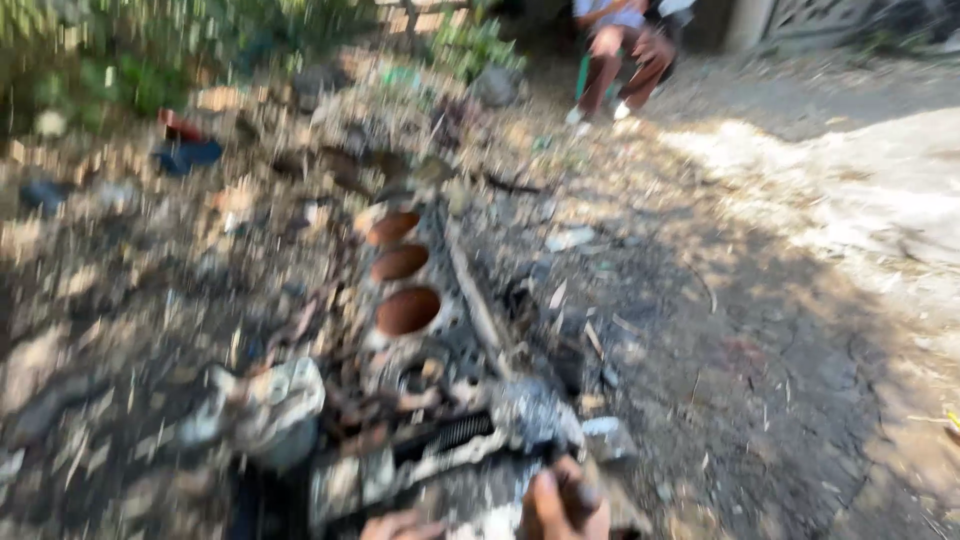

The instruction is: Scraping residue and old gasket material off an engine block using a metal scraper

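Where dry dirt ground [760, 380] spreads outdoors, hand [562, 505] on rusty engine block [420, 330], grip indiscernible.

bare dirt ground [780, 400] carries a rusty engine block [410, 300], rubble and scrap.

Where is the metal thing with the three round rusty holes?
In the head view, the engine block lies on the littered dirt ground left of centre, just beyond the person's hand at the bottom edge.
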